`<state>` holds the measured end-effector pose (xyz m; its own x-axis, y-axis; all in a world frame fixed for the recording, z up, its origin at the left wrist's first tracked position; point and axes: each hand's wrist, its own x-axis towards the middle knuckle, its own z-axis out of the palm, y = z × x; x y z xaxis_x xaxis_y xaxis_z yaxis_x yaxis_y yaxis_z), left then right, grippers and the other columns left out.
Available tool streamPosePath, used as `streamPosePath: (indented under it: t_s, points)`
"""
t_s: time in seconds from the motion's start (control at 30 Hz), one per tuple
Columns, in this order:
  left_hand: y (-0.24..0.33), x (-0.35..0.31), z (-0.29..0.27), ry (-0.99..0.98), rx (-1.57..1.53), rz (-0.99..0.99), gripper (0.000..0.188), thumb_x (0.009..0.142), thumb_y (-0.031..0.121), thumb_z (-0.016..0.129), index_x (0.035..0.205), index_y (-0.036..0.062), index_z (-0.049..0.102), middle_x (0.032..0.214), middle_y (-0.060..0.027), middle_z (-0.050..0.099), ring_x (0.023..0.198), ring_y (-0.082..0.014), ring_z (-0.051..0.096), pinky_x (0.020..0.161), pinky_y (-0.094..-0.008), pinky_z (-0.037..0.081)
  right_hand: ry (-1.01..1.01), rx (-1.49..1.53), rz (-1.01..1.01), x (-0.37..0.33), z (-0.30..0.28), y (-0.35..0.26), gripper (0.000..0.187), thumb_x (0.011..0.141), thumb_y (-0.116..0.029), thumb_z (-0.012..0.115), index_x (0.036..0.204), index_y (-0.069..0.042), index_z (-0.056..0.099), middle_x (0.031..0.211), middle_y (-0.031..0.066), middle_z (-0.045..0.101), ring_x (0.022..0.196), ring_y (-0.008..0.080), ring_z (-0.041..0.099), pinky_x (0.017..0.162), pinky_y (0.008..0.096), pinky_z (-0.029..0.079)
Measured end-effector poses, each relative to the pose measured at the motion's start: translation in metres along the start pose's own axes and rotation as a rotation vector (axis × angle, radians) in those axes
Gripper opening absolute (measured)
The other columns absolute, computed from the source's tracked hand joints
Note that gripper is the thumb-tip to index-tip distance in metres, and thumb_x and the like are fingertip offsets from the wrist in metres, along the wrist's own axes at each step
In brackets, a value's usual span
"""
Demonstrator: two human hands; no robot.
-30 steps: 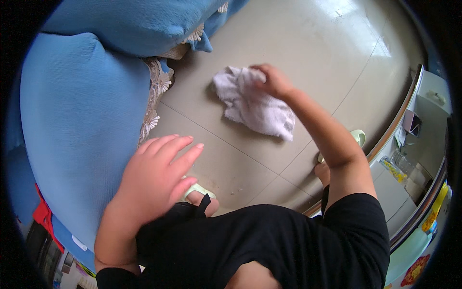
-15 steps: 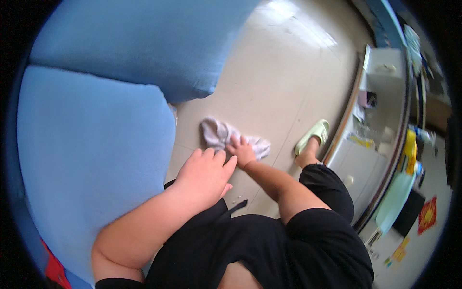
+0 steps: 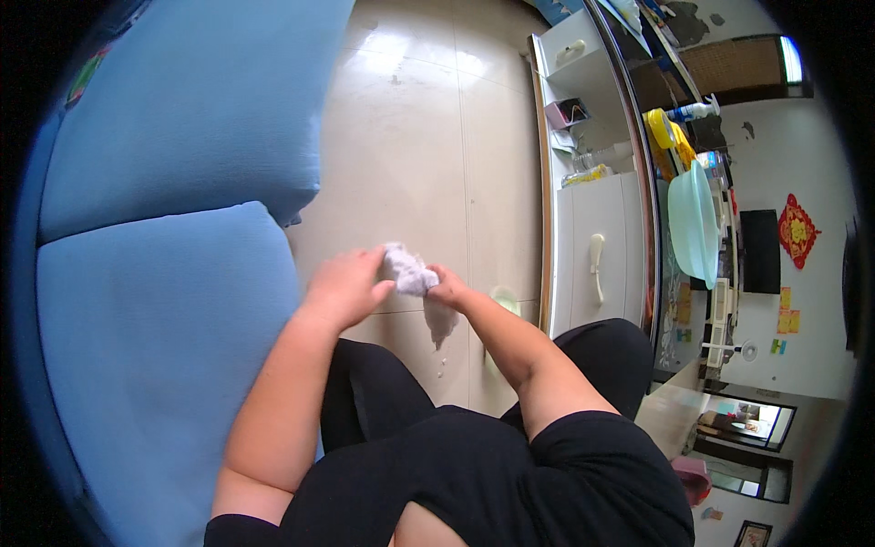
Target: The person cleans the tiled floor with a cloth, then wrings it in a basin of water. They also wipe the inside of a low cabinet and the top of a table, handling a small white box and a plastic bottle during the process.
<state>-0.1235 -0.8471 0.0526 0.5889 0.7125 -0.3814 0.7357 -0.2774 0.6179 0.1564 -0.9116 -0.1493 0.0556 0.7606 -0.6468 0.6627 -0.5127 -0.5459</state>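
A crumpled whitish cloth is held up in front of me, with one darker end hanging down below my right hand. My right hand grips it from the right, fingers closed around the bunched fabric. My left hand is at the cloth's left end, its fingertips on the edge and its thumb a little apart from them; the fabric partly hides how firm that hold is. Small white bits lie on the floor tiles just below the hanging end.
A blue sofa fills the left side. On the right stands a white cabinet with a dark top, bearing a light green basin and a yellow container. A pale green slipper is on the tiled floor.
My right hand has lifted the cloth off the floor and drawn it nearer. The left hand has moved left and meets its edge. My view has swung, showing more of the room at right.
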Motion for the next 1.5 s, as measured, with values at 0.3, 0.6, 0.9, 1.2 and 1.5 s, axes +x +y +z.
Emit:
streamPosePath:
  t_s: [0.3, 0.6, 0.9, 1.2, 1.5]
  points:
    - [0.023, -0.016, -0.008, 0.39, 0.024, 0.264, 0.039, 0.082, 0.018, 0.062, 0.117, 0.0041, 0.055, 0.114, -0.0135, 0.058, 0.103, -0.0319, 0.055, 0.09, -0.0403, 0.042, 0.863, 0.282, 0.59, -0.021, 0.067, 0.145, 0.079, 0.068, -0.018, 0.063, 0.137, -0.009, 0.026, 0.142, 0.0222, 0.021, 0.129, 0.0382, 0.028, 0.106, 0.0419, 0.028]
    - [-0.001, -0.071, -0.037, 0.59, 0.815, -0.332, 0.049, 0.08, 0.013, 0.058, 0.128, 0.0064, 0.049, 0.138, -0.0102, 0.042, 0.132, -0.0286, 0.031, 0.108, -0.0415, 0.022, 0.786, 0.005, 0.975, 0.072, -0.011, 0.084, 0.088, 0.073, -0.062, 0.056, 0.143, -0.021, 0.022, 0.149, 0.0232, 0.001, 0.134, 0.0457, 0.009, 0.104, 0.0594, 0.016]
    - [-0.036, -0.058, -0.028, 0.656, 0.839, -0.214, 0.041, 0.081, 0.014, 0.05, 0.12, 0.0031, 0.054, 0.135, -0.0136, 0.045, 0.131, -0.032, 0.031, 0.108, -0.0417, 0.022, 0.784, -0.559, 0.155, 0.269, -0.149, 0.06, 0.073, 0.073, -0.066, 0.052, 0.136, -0.032, 0.038, 0.149, 0.0101, 0.018, 0.133, 0.0384, 0.02, 0.105, 0.0554, 0.018]
    - [-0.041, -0.079, -0.031, 0.606, 0.951, -0.219, 0.043, 0.085, 0.017, 0.042, 0.126, 0.0075, 0.051, 0.139, -0.0114, 0.04, 0.133, -0.0284, 0.029, 0.111, -0.0425, 0.02, 0.3, -0.624, -1.058, 0.232, -0.118, 0.099, 0.06, 0.056, -0.016, 0.068, 0.115, -0.015, 0.055, 0.133, 0.0185, 0.042, 0.12, 0.0381, 0.04, 0.097, 0.0498, 0.033]
    - [-0.039, -0.062, -0.033, 0.596, 0.974, -0.236, 0.046, 0.078, 0.009, 0.045, 0.124, 0.0028, 0.052, 0.137, -0.0147, 0.041, 0.133, -0.0304, 0.03, 0.11, -0.0415, 0.019, -0.394, -0.839, -1.259, 0.09, -0.047, 0.154, 0.046, 0.07, -0.023, 0.062, 0.116, -0.021, 0.055, 0.143, 0.0044, 0.032, 0.133, 0.0342, 0.025, 0.104, 0.0569, 0.025]
